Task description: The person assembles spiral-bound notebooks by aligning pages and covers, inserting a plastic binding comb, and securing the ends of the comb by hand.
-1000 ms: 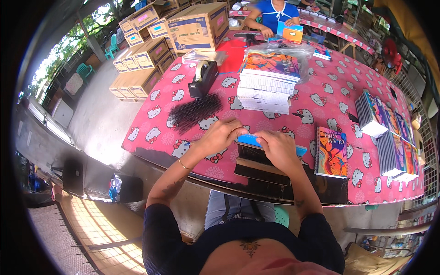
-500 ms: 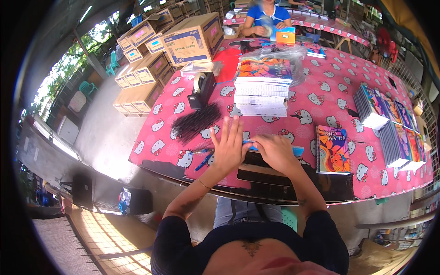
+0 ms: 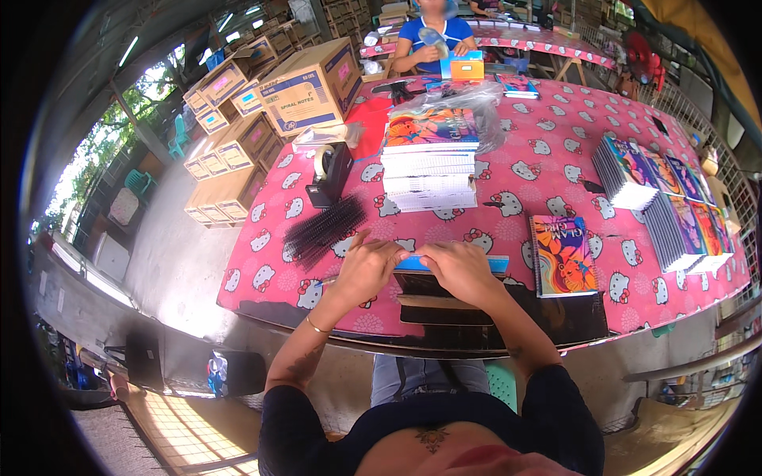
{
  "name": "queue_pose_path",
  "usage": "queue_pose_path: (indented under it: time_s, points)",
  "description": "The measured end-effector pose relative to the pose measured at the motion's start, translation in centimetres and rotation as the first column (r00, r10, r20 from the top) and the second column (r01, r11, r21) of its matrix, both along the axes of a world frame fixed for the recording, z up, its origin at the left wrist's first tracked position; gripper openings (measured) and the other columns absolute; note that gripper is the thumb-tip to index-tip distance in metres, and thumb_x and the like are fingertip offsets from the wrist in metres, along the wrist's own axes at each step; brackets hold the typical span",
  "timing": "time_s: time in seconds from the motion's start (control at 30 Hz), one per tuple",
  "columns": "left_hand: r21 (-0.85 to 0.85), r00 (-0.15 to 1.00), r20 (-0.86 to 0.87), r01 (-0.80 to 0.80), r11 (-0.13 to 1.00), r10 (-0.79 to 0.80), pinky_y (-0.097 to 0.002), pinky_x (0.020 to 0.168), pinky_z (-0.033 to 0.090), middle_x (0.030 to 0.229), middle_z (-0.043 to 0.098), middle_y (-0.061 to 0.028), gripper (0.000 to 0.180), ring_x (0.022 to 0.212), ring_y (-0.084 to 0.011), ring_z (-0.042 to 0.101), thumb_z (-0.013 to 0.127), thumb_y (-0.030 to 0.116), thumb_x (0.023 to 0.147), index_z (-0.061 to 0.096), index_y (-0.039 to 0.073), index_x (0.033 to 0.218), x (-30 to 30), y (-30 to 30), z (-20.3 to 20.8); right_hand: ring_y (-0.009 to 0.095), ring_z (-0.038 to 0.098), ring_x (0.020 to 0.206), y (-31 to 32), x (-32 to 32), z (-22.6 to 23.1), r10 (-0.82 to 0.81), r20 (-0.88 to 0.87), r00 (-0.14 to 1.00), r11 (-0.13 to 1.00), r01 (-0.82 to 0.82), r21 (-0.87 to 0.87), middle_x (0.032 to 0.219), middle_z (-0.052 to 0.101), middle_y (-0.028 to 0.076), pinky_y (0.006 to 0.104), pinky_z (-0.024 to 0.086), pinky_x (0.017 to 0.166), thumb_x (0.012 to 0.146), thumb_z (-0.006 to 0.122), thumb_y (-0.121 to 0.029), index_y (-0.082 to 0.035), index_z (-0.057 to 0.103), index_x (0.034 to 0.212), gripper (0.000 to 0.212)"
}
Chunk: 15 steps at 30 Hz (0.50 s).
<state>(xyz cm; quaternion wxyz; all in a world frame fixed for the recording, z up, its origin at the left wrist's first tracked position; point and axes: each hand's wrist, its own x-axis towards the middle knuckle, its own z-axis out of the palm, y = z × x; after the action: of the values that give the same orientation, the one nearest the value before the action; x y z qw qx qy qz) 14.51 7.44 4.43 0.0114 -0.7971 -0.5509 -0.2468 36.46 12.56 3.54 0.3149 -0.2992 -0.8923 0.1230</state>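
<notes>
A long, flat blue strip (image 3: 498,263), ruler-like in shape, lies crosswise near the table's front edge. My left hand (image 3: 367,271) has its fingers curled at the strip's left part. Close beside it, my right hand (image 3: 459,271) is closed on the middle of the strip, and the two thumbs nearly meet. Much of the strip is hidden under my hands. Just below it, a dark block with a brown cardboard edge (image 3: 436,302) lies on the black part of the table. A bundle of black spiral coils (image 3: 324,230) rests beyond my left hand.
A tall stack of notebooks (image 3: 431,170) stands ahead, with a black tape dispenser (image 3: 330,176) to its left. One spiral notebook (image 3: 564,255) lies right of my hands; more notebook stacks (image 3: 675,226) fill the right side. Cartons (image 3: 305,91) and a co-worker (image 3: 435,40) are beyond.
My left hand was flat with fingers stretched out; now its fingers are curled in at the strip. My right hand stays on the strip. The whole view has shifted slightly.
</notes>
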Motion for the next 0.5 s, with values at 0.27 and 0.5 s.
queue_pose_path:
  time_s: [0.27, 0.5]
  points:
    - [-0.035, 0.997, 0.005, 0.072, 0.997, -0.072, -0.0521, 0.094, 0.046, 0.091, 0.070, -0.0156, 0.028, 0.085, -0.0379, 0.067, 0.061, 0.032, 0.099, 0.067, 0.005, 0.106, -0.3, -0.8, 1.1, 0.034, 0.068, 0.074, -0.1, -0.2, 0.3, -0.005, 0.037, 0.999, 1.000, 0.006, -0.018, 0.083, 0.070, 0.009, 0.0479, 0.051, 0.063, 0.095, 0.061, -0.021, -0.013, 0.068, 0.103, 0.012]
    - [-0.353, 0.974, 0.224, 0.120, 0.928, -0.041, -0.0453, 0.081, 0.050, 0.082, 0.069, -0.0156, 0.025, 0.083, -0.0368, 0.067, 0.062, 0.029, 0.098, 0.069, 0.005, 0.097, -0.9, 1.3, 2.1, 0.032, 0.068, 0.076, -0.1, 0.0, 0.7, -0.004, 0.021, 1.000, 1.000, 0.004, -0.009, 0.089, 0.071, 0.008, 0.0454, 0.051, 0.064, 0.095, 0.062, -0.019, -0.013, 0.068, 0.103, 0.011]
